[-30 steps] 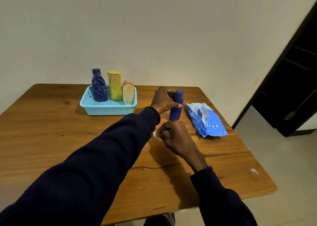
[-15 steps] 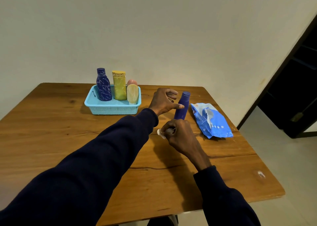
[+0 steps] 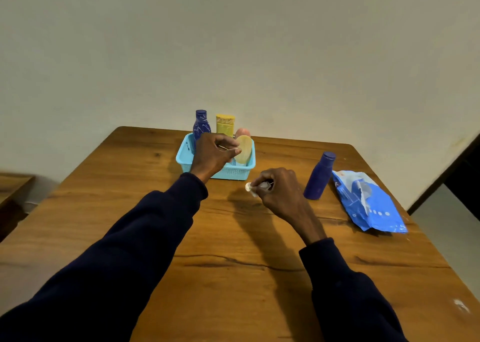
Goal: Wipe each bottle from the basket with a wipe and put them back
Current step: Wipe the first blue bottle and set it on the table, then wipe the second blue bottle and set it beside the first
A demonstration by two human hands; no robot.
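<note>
The left hand (image 3: 213, 153) hovers over the turquoise basket (image 3: 233, 172) at the table's (image 3: 233, 237) far edge, fingers loosely curled and holding nothing, just beside the pale bottle (image 3: 245, 149) inside. The right hand (image 3: 279, 188) grips a crumpled wipe (image 3: 250, 187) mid-table. The plain blue bottle (image 3: 318, 178) stands upright near the right edge, beside the wipes pack (image 3: 363, 201).

Right hand (image 3: 279, 188) gripping wipe (image 3: 250, 187), blue bottle (image 3: 319, 176) upright

Your left hand (image 3: 215, 154) has let go of the bottle (image 3: 318, 176), now standing alone beside the pack (image 3: 366, 201), and has moved over the basket (image 3: 183, 157).
</note>
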